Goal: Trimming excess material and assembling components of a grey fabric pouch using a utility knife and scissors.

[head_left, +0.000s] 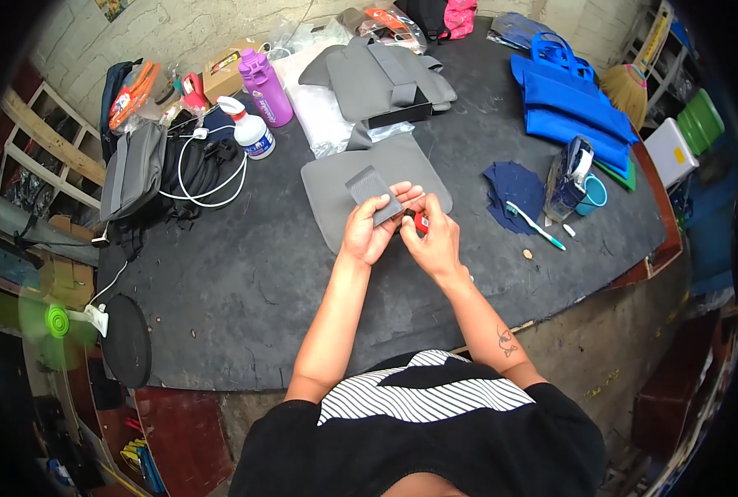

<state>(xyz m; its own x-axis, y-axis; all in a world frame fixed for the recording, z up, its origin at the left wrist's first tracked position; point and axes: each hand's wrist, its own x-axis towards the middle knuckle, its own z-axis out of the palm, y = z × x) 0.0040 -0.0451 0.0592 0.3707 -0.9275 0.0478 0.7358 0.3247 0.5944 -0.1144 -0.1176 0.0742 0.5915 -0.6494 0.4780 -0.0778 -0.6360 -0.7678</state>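
Observation:
Over a flat grey fabric panel (326, 192), my two hands meet close together. A short piece of dark grey webbing strap (367, 184) is pinched between the thumb and fingers of my left hand (366, 234), its palm turned up. My right hand (437, 244) closes its fingers on a small red and black object (421, 222) at the strap's lower end. Most of that object is hidden by the fingers, so its kind cannot be made out.
Behind the panel lies a grey bag piece (356, 87) on plastic. A purple bottle (268, 91), white spray bottle (254, 137) and grey bag (133, 170) stand left. Rightward are a navy cloth (514, 190), toothbrush (537, 226), teal cup (592, 196) and blue bags (572, 103).

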